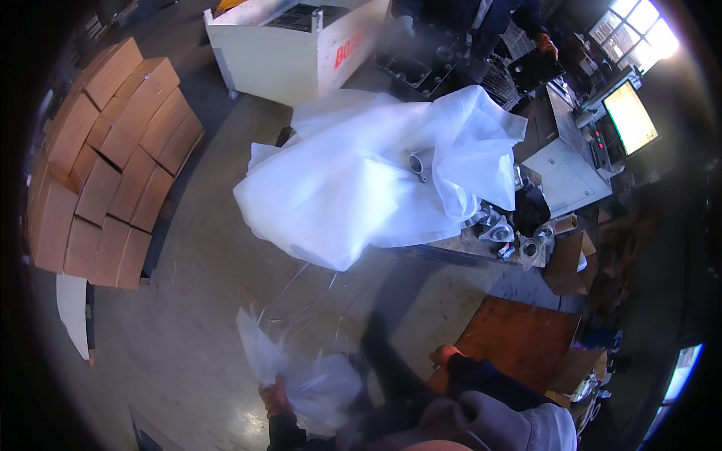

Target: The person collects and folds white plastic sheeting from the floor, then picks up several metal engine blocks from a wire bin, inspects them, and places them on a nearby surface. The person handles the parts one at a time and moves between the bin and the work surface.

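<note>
My left hand (pixel 276 396), in a reddish glove, is low at the left, closed around a crumpled translucent packing sheet (pixel 323 387). The sheet fans up and to the right of the hand, above the floor. My right hand (pixel 445 355), also reddish, is apart from it beside a brown-orange board. Its fingers look curled, with nothing visible in them. A large heap of white translucent packing sheet (pixel 323 195) covers most of the worktable ahead, beyond both hands. A grey metal fitting (pixel 417 163) rests on that heap.
Cardboard boxes (pixel 113 165) are stacked at the left. A white bin (pixel 263 64) stands beyond the table. Metal castings (pixel 496 229) crowd the table's right end near an open carton (pixel 569 263). Another person (pixel 519 15) works at the far side. A lit monitor (pixel 630 119) is at the right.
</note>
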The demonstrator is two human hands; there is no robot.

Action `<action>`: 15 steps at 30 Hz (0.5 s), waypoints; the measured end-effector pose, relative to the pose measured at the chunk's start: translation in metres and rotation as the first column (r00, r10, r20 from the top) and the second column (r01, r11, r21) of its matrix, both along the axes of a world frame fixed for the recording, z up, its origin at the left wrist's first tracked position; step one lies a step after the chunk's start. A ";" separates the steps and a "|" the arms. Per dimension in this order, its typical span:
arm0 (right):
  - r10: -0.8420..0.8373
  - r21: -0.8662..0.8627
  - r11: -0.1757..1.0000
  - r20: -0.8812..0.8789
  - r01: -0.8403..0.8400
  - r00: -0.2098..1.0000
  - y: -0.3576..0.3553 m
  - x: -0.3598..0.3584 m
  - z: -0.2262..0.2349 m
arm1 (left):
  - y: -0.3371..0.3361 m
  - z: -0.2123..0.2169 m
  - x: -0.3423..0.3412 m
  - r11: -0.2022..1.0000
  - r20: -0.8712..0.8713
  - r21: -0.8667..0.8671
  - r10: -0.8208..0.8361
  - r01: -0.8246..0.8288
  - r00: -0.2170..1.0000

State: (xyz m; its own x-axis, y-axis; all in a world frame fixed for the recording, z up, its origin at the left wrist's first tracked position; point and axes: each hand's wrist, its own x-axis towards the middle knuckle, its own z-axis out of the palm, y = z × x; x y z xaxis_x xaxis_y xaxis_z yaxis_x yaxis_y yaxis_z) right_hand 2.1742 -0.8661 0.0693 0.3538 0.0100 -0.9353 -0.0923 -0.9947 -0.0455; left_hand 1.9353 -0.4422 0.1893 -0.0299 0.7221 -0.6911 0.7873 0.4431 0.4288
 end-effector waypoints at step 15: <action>0.581 -0.177 0.814 0.289 -0.554 0.761 0.079 0.063 -0.071 | -0.049 -0.128 -0.030 0.877 0.429 -0.140 0.472 -0.459 0.770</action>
State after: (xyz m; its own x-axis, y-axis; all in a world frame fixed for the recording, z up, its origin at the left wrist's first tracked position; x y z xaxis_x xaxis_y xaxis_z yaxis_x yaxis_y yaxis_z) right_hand 2.2370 -0.7874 -0.0014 0.5797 0.2368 -0.7797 0.4958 -0.8618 0.1069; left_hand 1.9056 -0.4916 0.0608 -0.0490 0.6813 -0.7304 0.2134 0.7215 0.6587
